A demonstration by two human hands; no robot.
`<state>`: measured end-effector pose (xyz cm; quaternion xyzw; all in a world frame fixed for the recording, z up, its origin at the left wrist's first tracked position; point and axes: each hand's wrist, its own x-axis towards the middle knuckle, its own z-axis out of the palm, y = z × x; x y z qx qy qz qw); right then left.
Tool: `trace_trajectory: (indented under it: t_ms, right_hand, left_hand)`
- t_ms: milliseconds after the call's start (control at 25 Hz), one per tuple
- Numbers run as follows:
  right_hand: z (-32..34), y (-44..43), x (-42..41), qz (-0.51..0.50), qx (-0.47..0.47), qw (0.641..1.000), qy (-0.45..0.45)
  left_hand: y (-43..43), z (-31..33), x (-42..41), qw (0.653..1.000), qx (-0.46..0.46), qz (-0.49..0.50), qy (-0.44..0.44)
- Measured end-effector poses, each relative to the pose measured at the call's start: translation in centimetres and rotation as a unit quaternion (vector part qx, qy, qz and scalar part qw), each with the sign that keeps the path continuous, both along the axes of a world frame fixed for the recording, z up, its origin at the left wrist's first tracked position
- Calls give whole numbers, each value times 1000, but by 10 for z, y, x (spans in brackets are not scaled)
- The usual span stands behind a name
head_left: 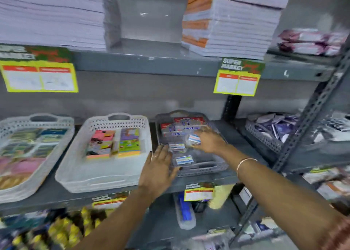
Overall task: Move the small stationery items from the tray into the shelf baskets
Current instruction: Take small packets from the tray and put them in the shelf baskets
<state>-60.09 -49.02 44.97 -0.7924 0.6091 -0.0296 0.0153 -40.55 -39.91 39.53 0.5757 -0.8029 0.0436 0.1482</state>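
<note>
A dark grey basket (206, 169) stands on the middle shelf and holds small clear packets with blue and red labels. My right hand (209, 140) reaches into it with the fingers closed on one small clear packet (194, 138). Two more packets (177, 147) lie on the basket floor, one of them nearer the front (184, 159). My left hand (158, 167) rests flat with spread fingers on the basket's front left corner, holding nothing. Carded items (181, 127) stand at the back of the basket.
A white basket (98, 175) with sticky-note pads sits to the left, another white basket (28, 185) further left. A grey basket (265, 138) of dark packets stands to the right behind a slanted metal upright (310, 113). Paper stacks fill the shelf above.
</note>
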Motion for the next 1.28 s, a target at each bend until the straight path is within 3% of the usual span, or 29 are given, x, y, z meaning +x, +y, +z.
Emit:
trace_trajectory:
  t_ms: [240, 520, 1280]
  right_hand:
    - [-33, -9, -51, 13, 95, 994, 60]
    - [-47, -20, -52, 31, 131, 989, 54]
    - [-60, -22, -55, 1, 121, 993, -13]
  left_hand:
    - [-19, -17, -39, 997, 58, -11, -53]
    - [-25, -18, -47, 996, 69, 1, -61]
    - [-25, -27, -49, 998, 20, 27, -53]
